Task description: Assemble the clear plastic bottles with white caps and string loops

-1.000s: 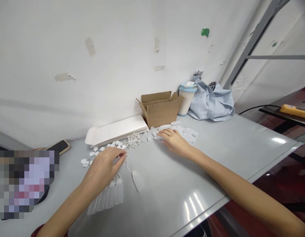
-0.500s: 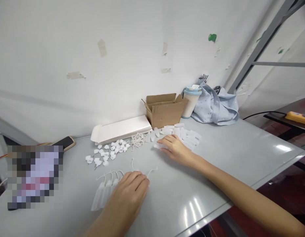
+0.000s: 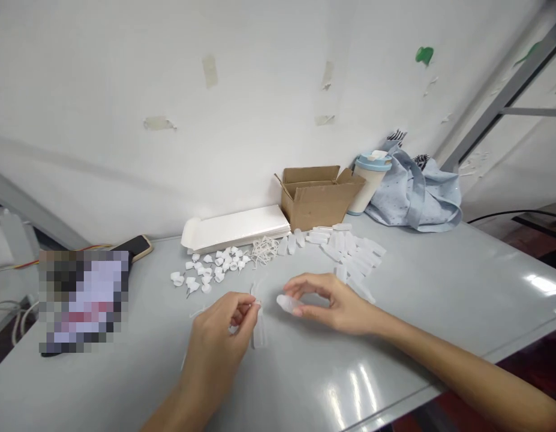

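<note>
Over the grey table [image 3: 102,390], right fingers [image 3: 308,280] clamp a translucent tube [image 3: 285,303]; left fingers [image 3: 240,299] meet, their grip partly hidden.

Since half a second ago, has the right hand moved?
Yes: judged against the cardboard box, the right hand has drawn away, toward the near edge of the table.

You have a blue-lidded cup [image 3: 367,187], a light-blue bag [image 3: 415,195] just right of it, and, well left of the cup, a dark-faced phone [image 3: 134,245].
</note>
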